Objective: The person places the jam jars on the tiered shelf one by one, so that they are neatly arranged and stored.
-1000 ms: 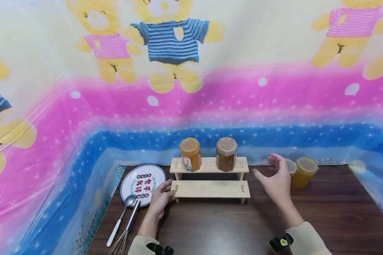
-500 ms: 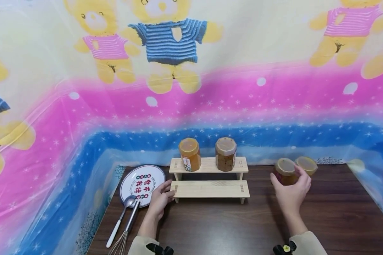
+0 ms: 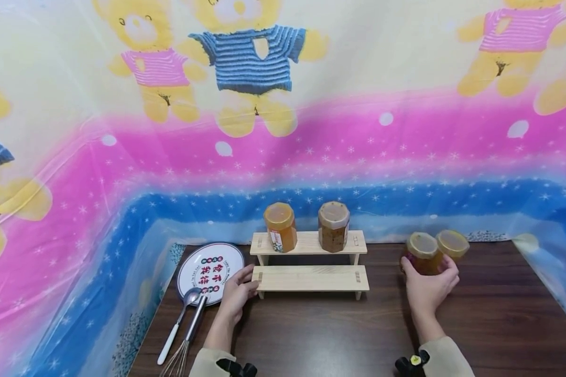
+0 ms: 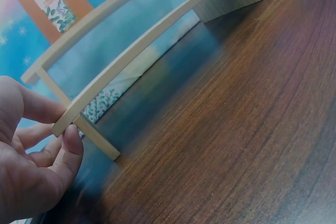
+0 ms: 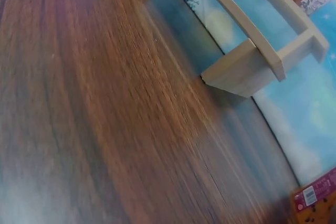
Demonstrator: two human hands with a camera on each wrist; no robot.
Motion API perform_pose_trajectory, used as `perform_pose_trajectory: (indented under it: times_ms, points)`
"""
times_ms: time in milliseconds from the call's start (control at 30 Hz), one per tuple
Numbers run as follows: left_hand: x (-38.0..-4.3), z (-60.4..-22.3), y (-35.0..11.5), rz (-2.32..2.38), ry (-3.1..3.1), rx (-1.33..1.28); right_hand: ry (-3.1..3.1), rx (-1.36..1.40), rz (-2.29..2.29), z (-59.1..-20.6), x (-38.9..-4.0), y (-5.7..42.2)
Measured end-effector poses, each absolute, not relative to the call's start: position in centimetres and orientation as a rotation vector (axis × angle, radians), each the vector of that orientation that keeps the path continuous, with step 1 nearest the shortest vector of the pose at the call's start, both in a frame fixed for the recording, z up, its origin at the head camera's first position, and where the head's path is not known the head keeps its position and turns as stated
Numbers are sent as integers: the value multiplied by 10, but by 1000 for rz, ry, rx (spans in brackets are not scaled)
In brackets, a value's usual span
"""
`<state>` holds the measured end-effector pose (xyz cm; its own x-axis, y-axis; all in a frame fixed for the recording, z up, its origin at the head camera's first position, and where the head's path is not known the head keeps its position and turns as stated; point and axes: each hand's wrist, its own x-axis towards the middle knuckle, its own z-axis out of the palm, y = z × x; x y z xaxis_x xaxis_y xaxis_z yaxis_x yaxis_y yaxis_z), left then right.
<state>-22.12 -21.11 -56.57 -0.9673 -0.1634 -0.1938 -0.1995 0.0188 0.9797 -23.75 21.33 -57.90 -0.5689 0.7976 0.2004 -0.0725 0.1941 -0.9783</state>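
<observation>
A two-tier wooden rack stands at the table's middle. My left hand pinches the left end of its lower board between thumb and fingers; the left wrist view shows this grip close up. On the upper board are an orange-yellow jar and a brown jar. At the right, my right hand curls round a dark amber jar with a pale lid, thumb on its left side. Just behind it is another yellow-lidded jar. The right wrist view catches the held jar's label, not the hand.
Left of the rack lies a round plate with red and dark lettering. A white-handled spoon and a wire whisk lean on its near edge. The dark wood table meets a bear-printed cloth behind.
My right hand has moved right from beside the rack to the pale-lidded jar and closed its fingers round it. My left hand stays on the rack's end.
</observation>
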Motion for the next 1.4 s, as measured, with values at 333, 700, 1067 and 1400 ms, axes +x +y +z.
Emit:
perform_pose_trajectory:
  times_ms: [333,700,1067,1400]
  points:
    - [-219,-561,-211,2134,2219,-373,-1681,-788,1474,-591,-252,199]
    - [-218,-562,-210,2148,2219,-365,-1592,-799,1422,-595,-262,195]
    - [-220,-563,-211,2113,2243,-356,-1621,-800,1432,-596,-261,202]
    - [-219,-561,-211,2128,2240,-376,-1687,-794,1362,-600,-260,210]
